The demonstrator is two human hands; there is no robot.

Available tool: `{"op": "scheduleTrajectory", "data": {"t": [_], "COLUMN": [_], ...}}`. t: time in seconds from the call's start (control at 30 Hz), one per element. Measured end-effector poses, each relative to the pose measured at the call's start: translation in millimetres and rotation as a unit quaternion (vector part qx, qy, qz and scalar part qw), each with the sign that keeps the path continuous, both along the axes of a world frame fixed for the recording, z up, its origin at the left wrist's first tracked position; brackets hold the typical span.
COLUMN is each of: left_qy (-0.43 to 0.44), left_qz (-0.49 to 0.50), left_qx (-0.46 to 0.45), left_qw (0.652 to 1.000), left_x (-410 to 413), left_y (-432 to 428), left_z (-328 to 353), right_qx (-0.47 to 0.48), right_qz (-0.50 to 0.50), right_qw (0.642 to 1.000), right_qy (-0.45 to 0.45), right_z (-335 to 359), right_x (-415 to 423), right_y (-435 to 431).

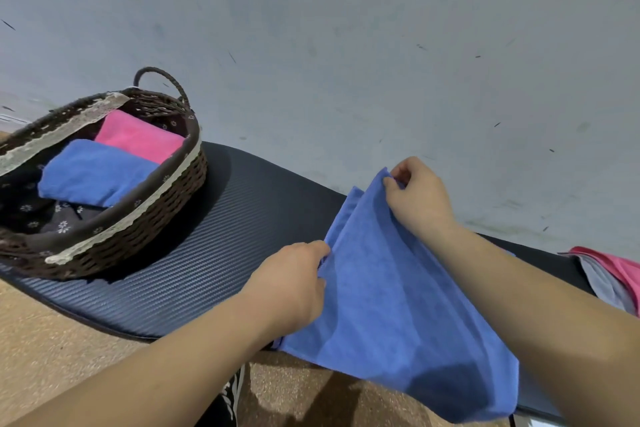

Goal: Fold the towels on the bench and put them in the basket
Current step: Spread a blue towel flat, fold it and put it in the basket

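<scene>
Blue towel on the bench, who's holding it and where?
Right hand pinches the blue towel by its far corner; left hand grips its left edge.

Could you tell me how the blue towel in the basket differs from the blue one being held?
The folded blue cloth towel in the brown wicker basket is a compact bundle; the blue cloth towel in the hands is spread wide, partly folded. The first lies untouched beside a pink towel; the second is pinched by the left hand and right hand and hangs over the black ribbed bench edge. Both look the same blue.
</scene>
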State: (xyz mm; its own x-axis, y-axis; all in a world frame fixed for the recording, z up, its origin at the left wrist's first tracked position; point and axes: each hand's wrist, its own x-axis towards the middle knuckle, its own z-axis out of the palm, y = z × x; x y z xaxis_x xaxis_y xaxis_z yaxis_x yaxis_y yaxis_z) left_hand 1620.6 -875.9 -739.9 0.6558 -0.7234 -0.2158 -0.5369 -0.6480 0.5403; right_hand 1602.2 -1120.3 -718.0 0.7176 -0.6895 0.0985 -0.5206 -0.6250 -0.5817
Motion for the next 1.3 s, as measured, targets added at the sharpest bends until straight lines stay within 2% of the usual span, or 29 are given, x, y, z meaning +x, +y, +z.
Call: {"op": "scheduleTrajectory", "data": {"t": [0.2,0.33,0.43,0.53,0.63,0.7,0.77,0.87,0.93,1.0,1.13,1.2,1.3], "left_qy": [0.003,0.005,0.002,-0.055,-0.134,-0.152,-0.167,-0.096,-0.068,-0.061,-0.028,-0.064,-0.166], "left_qz": [0.026,0.043,0.045,0.024,-0.031,-0.084,-0.132,-0.118,-0.103,-0.091,-0.070,-0.090,-0.137], "left_qx": [0.000,0.035,0.055,0.063,0.058,0.053,0.086,0.163,0.196,0.207,0.204,0.203,0.199], "left_qw": [1.000,0.998,0.998,0.996,0.989,0.983,0.973,0.975,0.973,0.972,0.976,0.973,0.956], "left_x": [8,13,16,12,-3,-17,-36,-65,-81,-88,-79,-60,-26], "left_y": [6,7,7,6,1,-4,-10,-12,-12,-15,-25,-30,-36], "left_z": [4,-2,-2,2,7,3,-1,2,5,4,-1,-7,-12], "right_qx": [-0.039,0.033,0.025,-0.035,-0.042,-0.031,-0.046,-0.117,-0.106,-0.068,-0.051,-0.063,-0.130], "right_qz": [0.026,0.026,0.015,0.047,0.100,0.150,0.176,0.150,0.123,0.118,0.105,0.077,0.050], "right_qw": [0.997,0.995,0.995,0.996,0.993,0.985,0.972,0.941,0.928,0.934,0.945,0.941,0.915], "right_qy": [0.053,0.088,0.096,0.072,0.051,0.083,0.147,0.281,0.335,0.331,0.306,0.324,0.379], "right_z": [-1,-33,-44,-38,-22,-15,-16,-29,-38,-43,-45,-42,-33], "right_x": [32,40,38,28,3,-24,-56,-101,-124,-140,-152,-155,-165], "right_y": [5,5,4,3,7,10,7,-4,-11,-16,-21,-23,-22]}}
